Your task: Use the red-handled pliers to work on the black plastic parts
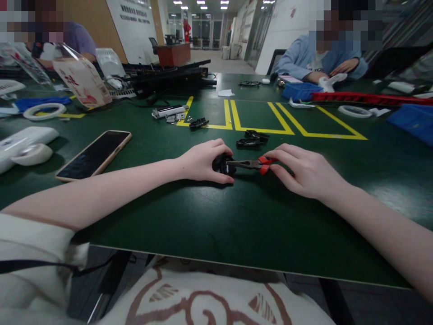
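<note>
My left hand point(208, 161) is closed around a small black part point(227, 168) low over the green table point(189, 216). From the right, my right hand point(301, 169) grips long-nose pliers point(251, 164) by their red handles. The pliers' jaws reach into or against the black part; exactly what they pinch is too small to tell. Just beyond my hands lie two black plastic pieces point(252, 139), close together. Farther left is another black piece point(199, 123), beside small metal bits and a white and black device point(169, 112).
At the left lie a phone point(94, 154), white plastic housings point(29, 144), a tape roll point(44, 111) and a tilted bottle point(81, 79). Blue bins point(414, 122) and a red strip point(372, 97) are at the right. Two people sit across the table.
</note>
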`<control>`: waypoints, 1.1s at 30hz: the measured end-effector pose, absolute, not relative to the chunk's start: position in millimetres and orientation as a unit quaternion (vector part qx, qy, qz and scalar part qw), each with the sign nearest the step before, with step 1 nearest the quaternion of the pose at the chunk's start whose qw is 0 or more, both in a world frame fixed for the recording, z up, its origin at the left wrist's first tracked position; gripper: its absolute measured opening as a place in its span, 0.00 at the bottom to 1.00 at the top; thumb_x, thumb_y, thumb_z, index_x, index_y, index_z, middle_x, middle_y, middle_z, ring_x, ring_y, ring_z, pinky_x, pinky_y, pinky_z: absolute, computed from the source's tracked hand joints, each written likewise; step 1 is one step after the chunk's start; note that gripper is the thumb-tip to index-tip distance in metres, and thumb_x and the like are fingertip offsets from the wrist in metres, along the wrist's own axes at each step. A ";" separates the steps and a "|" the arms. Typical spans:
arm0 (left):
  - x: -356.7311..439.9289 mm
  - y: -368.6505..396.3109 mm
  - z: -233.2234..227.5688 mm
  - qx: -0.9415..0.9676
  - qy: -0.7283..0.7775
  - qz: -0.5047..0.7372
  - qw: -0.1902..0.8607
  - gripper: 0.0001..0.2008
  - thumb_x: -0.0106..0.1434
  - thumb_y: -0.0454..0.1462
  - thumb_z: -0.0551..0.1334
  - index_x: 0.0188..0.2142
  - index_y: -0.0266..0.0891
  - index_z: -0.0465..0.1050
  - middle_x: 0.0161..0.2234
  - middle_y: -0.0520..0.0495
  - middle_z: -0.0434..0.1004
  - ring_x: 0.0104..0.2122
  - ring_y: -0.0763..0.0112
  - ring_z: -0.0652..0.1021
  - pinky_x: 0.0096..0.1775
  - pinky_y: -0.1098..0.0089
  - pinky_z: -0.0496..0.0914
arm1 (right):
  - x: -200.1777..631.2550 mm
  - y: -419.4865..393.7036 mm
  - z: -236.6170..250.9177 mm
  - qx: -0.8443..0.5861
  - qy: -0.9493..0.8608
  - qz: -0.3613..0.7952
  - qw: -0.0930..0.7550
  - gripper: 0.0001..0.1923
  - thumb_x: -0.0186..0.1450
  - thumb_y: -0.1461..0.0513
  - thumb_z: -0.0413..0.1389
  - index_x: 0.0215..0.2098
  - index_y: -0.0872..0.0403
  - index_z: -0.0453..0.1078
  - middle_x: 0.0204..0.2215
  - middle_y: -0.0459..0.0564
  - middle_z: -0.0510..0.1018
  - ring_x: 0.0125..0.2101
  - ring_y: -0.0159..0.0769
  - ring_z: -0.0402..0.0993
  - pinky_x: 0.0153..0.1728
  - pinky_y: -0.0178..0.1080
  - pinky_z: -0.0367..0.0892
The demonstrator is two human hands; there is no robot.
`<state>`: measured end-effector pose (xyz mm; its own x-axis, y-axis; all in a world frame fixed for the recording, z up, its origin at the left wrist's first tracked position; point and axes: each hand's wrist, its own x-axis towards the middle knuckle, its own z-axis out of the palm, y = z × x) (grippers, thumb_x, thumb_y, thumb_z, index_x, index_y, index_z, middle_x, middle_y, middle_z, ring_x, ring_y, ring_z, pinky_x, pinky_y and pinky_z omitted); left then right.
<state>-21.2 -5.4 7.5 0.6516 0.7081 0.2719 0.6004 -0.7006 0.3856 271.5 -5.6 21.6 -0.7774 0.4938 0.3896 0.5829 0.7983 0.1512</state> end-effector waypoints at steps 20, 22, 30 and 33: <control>-22.1 -4.9 7.3 0.911 0.341 0.200 0.118 0.31 0.58 0.54 0.67 0.54 0.37 0.70 0.50 0.39 0.72 0.46 0.57 0.75 0.44 0.60 0.72 | 268.7 -10.5 22.3 -0.317 -0.922 -0.124 0.185 0.22 0.68 0.47 0.53 0.47 0.57 0.71 0.42 0.61 0.78 0.37 0.47 0.76 0.33 0.45 0.72; -22.1 -5.0 7.4 0.911 0.340 0.200 0.120 0.32 0.58 0.54 0.67 0.54 0.36 0.70 0.49 0.40 0.72 0.46 0.57 0.75 0.44 0.60 0.72 | 267.4 -10.1 21.5 -0.318 -0.923 -0.113 0.185 0.23 0.67 0.46 0.54 0.47 0.56 0.71 0.42 0.60 0.78 0.36 0.48 0.76 0.32 0.45 0.71; -21.7 -4.9 7.4 0.910 0.340 0.201 0.124 0.31 0.58 0.54 0.67 0.53 0.38 0.70 0.49 0.40 0.72 0.46 0.57 0.75 0.45 0.60 0.72 | 265.2 -8.5 16.8 -0.317 -0.925 -0.110 0.180 0.22 0.67 0.46 0.53 0.47 0.56 0.71 0.42 0.59 0.77 0.36 0.46 0.76 0.32 0.44 0.71; -21.6 -4.4 7.1 0.910 0.340 0.202 0.125 0.31 0.57 0.54 0.68 0.53 0.36 0.70 0.49 0.39 0.72 0.46 0.56 0.75 0.46 0.59 0.72 | 262.9 -8.5 15.9 -0.319 -0.924 -0.107 0.179 0.22 0.67 0.47 0.53 0.48 0.54 0.70 0.42 0.58 0.77 0.36 0.46 0.76 0.33 0.44 0.70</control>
<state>-21.6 -4.4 7.1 0.6873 0.6688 0.2834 0.5679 -0.7380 0.3645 262.9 -8.5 15.9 -0.7323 0.5515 0.3996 0.6283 0.7734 0.0840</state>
